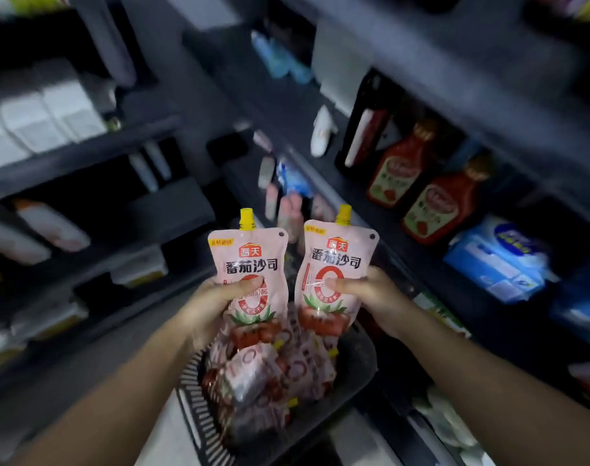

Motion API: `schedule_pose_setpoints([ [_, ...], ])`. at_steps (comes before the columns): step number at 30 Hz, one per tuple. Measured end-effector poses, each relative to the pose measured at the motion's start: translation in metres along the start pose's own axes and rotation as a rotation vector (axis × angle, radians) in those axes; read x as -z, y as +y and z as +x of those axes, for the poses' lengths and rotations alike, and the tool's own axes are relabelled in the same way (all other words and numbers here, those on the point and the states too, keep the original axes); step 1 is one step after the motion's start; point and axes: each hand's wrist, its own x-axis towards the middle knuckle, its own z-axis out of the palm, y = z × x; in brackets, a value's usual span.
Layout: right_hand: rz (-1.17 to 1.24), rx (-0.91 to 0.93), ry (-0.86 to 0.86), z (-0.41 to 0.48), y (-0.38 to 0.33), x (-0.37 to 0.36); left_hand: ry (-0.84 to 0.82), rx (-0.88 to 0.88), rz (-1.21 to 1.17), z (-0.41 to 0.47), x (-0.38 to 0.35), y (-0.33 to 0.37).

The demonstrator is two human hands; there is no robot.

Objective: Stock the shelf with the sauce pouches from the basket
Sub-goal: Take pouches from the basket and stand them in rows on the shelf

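Pink pouches [248, 264] w/ yellow caps (red tomato print)

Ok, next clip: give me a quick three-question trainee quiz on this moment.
1. True or false: the left hand and right hand each hold one sauce pouch, yellow cap up.
2. Where do the other pouches lie? A) in the basket B) on the floor C) on a trolley
3. How many red sauce bottles stand on the shelf at right?
Key: 1 true; 2 A; 3 two.
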Motion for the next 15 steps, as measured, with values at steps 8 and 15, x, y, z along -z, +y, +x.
schedule_pose_setpoints([
  [8,0.073,0.343,0.216,-0.106,-0.099,0.013,-0.267,-0.283,0.162,-0.055,-0.098,0.108],
  [15,0.09,0.502,0.413,-0.222,-0.127,0.054,-0.515,-0.333,0.228,-0.1,-0.198,0.126],
])
